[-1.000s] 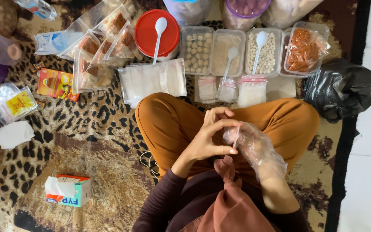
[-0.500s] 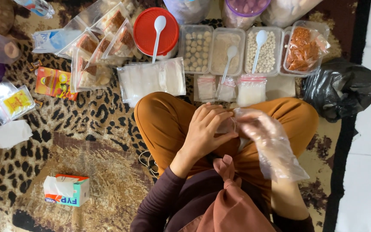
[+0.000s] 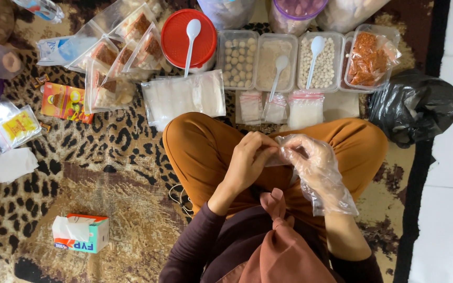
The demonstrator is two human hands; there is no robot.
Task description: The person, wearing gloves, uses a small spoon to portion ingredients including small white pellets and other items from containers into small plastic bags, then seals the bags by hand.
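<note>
I sit cross-legged in orange trousers, hands meeting over my lap. My left hand (image 3: 248, 161) is bare, its fingers curled and pinching the edge of a small clear plastic pouch (image 3: 277, 156). My right hand (image 3: 310, 160) wears a loose clear plastic glove and grips the same pouch from the right side. What the pouch contains is hidden by my fingers. The glove's cuff hangs down over my right forearm.
Ahead lie a red-lidded tub (image 3: 179, 32) with a white spoon, clear tubs of small balls (image 3: 237, 57), powder (image 3: 269, 73) and white beads (image 3: 327, 68), a pile of clear bags (image 3: 184, 97), and filled snack packets (image 3: 112, 68). A black bag (image 3: 415, 107) is right, a tissue box (image 3: 82, 238) left.
My hands have risen slightly and drawn together. The gloved right hand turned from palm-down to gripping the pouch, and my left fingers shifted onto its edge.
</note>
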